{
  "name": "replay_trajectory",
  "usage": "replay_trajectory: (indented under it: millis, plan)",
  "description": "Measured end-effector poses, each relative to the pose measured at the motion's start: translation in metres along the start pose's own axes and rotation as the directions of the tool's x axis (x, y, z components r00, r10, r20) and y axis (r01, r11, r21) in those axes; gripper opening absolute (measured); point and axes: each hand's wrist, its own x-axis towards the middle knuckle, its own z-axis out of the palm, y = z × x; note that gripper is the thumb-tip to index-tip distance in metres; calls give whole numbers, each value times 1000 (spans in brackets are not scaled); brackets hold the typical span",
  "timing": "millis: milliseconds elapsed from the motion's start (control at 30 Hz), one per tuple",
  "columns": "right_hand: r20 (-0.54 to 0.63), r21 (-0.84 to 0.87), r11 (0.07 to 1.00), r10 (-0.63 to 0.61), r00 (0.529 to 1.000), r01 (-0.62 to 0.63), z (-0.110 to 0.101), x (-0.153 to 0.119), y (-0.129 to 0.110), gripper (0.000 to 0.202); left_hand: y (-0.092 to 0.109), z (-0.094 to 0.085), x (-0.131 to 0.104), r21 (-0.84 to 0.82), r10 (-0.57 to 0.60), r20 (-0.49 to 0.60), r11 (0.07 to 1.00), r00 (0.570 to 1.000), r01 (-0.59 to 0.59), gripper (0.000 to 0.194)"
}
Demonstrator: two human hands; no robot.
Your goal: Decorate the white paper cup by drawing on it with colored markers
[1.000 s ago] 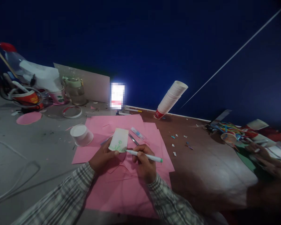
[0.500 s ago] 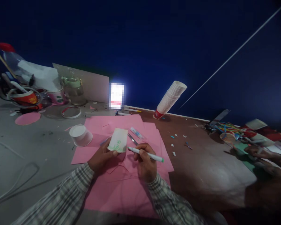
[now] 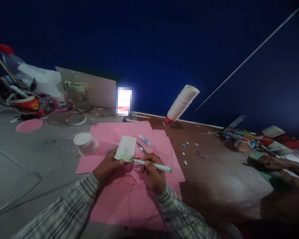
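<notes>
My left hand [image 3: 107, 167] is closed on a white paper cup [image 3: 126, 145], its thumb along the lower edge. Green pen strokes mark the cup's side near that edge. In my right hand [image 3: 154, 174] is a white marker [image 3: 155, 165] with a green end; its tip is at the cup's lower right corner. Under both hands lie overlapping sheets of pink paper [image 3: 129, 209]. Scissors [image 3: 141, 147], partly hidden, and a clear tube with a blue label [image 3: 146, 141] lie just beyond my right hand.
An upturned white cup [image 3: 86, 143] stands left of the held cup. A tall leaning cup stack [image 3: 180, 105] is at the back. A glass jar [image 3: 78, 96] and filled cups stand back left. Another person's hands [image 3: 274, 164] are at right, near coloured strips [image 3: 244, 135].
The marker has moved slightly left and down, and its tip now meets the cup's corner. More green strokes show along the cup's lower edge. The other person's hands have shifted.
</notes>
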Motion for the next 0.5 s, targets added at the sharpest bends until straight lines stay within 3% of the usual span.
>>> replay_trajectory:
  millis: [167, 333, 500]
  plan:
    - [-177, 66, 996, -41, 983, 53, 2, 4, 0, 33, 2, -1, -2, -32, -42, 35, 999, 998, 43, 71]
    - [-125, -7, 1000, 21, 992, -22, 2, 7, -1, 45, 3, 3, -8, -135, -63, 132, 987, 989, 81, 63]
    - [-62, 67, 993, 100, 993, -96, 2, 8, 7, 51, 0, 2, -10, -179, -86, 275, 974, 958, 138, 66]
